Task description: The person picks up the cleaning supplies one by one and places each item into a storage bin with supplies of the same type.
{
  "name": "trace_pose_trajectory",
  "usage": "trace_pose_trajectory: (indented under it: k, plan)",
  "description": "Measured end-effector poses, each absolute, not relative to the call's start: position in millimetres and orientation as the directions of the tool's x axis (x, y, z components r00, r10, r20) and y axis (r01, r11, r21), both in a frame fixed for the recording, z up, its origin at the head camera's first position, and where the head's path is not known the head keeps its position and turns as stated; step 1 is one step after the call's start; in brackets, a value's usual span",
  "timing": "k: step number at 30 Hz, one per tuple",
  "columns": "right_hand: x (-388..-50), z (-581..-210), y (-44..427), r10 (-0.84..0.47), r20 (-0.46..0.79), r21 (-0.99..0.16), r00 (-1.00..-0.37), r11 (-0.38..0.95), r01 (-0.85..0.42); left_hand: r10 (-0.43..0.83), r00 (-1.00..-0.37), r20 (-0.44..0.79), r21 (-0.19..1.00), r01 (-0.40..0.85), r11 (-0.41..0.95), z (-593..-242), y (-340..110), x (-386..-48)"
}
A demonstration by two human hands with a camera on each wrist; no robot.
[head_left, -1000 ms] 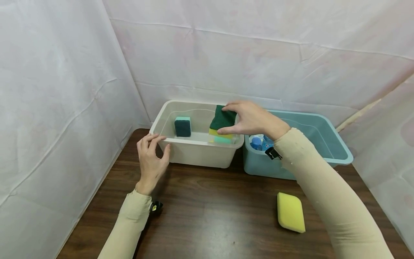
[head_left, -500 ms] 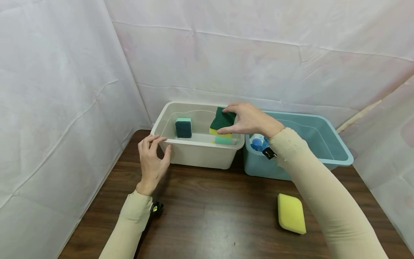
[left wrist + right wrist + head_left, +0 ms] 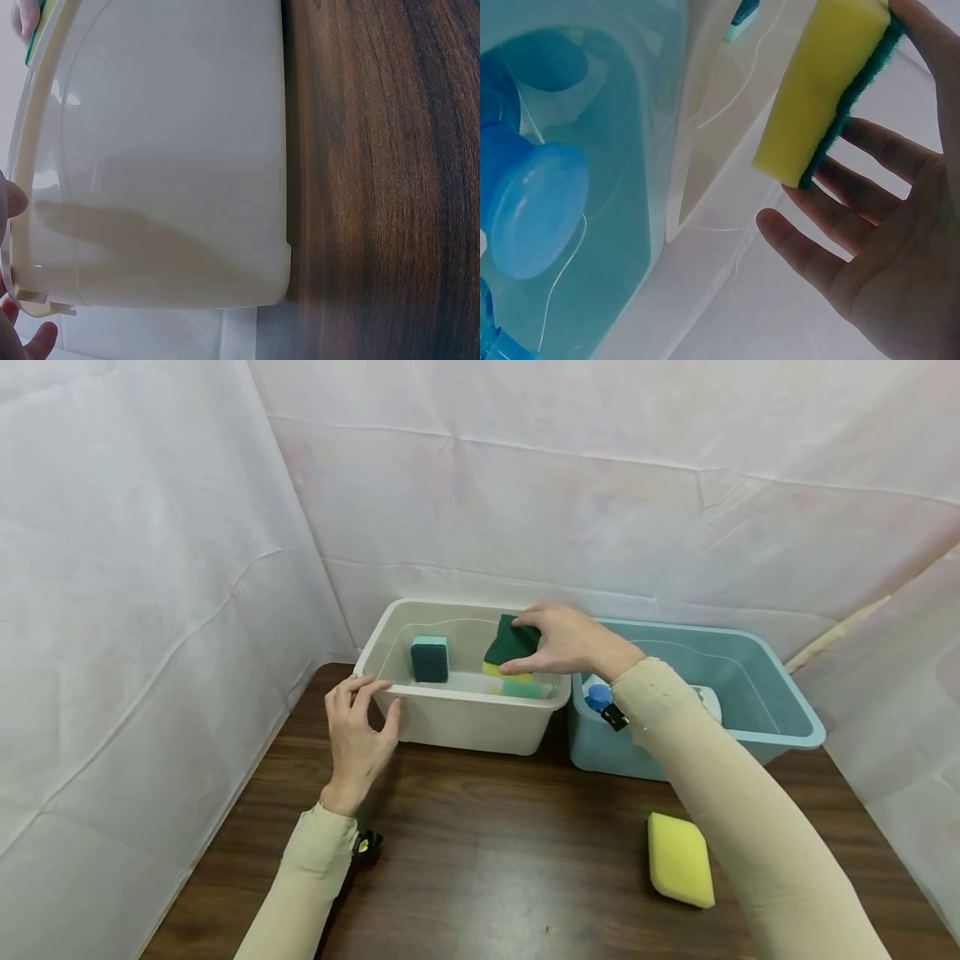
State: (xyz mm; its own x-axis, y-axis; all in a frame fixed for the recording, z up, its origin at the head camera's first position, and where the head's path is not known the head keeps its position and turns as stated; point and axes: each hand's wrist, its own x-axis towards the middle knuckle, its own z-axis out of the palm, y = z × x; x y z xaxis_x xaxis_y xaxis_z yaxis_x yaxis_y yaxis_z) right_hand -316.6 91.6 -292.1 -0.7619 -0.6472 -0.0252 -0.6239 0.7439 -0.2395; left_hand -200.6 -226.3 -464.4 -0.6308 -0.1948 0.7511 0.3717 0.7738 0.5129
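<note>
My right hand (image 3: 570, 641) pinches a yellow sponge with a dark green scouring side (image 3: 825, 86), held above the right end of the white bin (image 3: 465, 714). In the right wrist view the thumb and fingers grip its green side and edge. My left hand (image 3: 358, 735) rests loosely at the white bin's front left corner, its fingertips on the rim. Inside that bin a teal sponge with a dark scouring face (image 3: 430, 662) stands on edge at the left. A light green sponge (image 3: 521, 688) lies low at the right, partly hidden.
A light blue bin (image 3: 772, 739) stands close to the right of the white one. It holds a bottle with a blue cap (image 3: 598, 697) and a white item (image 3: 708, 702), partly behind my sleeve. A yellow sponge (image 3: 681, 860) lies on the dark wooden table (image 3: 480, 860).
My right hand has shifted slightly left and lower with the sponge in its grip, uncovering more of the blue bin's contents. The left hand stays at the rim; the whole view has drifted slightly.
</note>
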Motion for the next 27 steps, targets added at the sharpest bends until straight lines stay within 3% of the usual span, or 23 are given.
trace_pose_trajectory:
  k: [27]
  plan:
    - [-321.1,-287.9,90.6,-0.654,-0.048,-0.214,-0.755,0.746,-0.631,-0.195,-0.626,0.755,0.510,0.373,0.775,-457.7,-225.2,-201.3]
